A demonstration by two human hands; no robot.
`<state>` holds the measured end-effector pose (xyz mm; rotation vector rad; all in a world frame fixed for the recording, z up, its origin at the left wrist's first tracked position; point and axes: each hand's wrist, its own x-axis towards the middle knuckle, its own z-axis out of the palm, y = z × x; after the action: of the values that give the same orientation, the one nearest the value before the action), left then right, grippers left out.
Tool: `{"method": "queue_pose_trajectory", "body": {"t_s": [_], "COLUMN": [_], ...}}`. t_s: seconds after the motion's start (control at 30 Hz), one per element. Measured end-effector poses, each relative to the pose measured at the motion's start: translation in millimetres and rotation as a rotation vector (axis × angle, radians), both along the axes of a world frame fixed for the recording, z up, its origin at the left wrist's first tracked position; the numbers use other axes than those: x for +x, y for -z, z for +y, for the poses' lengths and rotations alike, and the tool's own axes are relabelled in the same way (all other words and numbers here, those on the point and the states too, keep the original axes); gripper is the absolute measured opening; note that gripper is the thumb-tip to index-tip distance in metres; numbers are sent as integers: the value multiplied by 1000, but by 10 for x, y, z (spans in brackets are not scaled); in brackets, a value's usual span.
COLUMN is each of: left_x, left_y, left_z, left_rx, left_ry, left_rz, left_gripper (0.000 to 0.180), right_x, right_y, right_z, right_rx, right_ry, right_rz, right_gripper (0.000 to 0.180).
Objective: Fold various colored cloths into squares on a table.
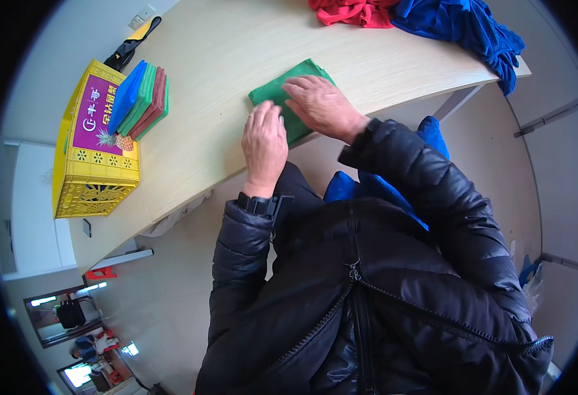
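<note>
Both hands lie flat, fingers spread, on the folded green cloth (288, 99) at the table (223, 46) edge: left hand (264, 141) on its near corner, right hand (322, 105) beside it. Beyond them lie a red cloth (351, 12) and a blue cloth (463, 26); left, folded cloths (141, 99) stacked on a yellow crate (95, 164).

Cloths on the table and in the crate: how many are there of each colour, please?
Green: 2, one folded green cloth under both hands and one in the yellow crate.
Blue: 2, one in the crate stack, one loose blue pile.
Red: 1 loose red cloth.
Brownish red: 1 in the crate.
Total: 6
</note>
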<state>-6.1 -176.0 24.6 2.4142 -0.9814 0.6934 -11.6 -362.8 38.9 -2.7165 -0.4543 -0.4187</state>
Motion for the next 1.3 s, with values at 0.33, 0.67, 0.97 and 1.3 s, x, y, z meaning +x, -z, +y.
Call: {"method": "queue_pose_trajectory", "body": {"t_s": [0.33,0.67,0.97,1.3], "left_x": [94,335,600,608], "left_y": [273,221,236,311], "left_z": [18,297,-176,-71], "left_rx": [339,115,210,236], "left_ry": [-126,-85,-88,-199], "left_rz": [197,446,295,335], "left_gripper": [67,67,65,68], "right_x": [230,210,243,248], "right_y": [475,411,467,513], "right_z": [-75,-234,-51,-177], "right_rx": [-146,-171,-151,-100], "right_ry": [157,162,125,161], "right_rz": [-72,-48,-87,-55], "right_gripper": [63,60,57,58]}}
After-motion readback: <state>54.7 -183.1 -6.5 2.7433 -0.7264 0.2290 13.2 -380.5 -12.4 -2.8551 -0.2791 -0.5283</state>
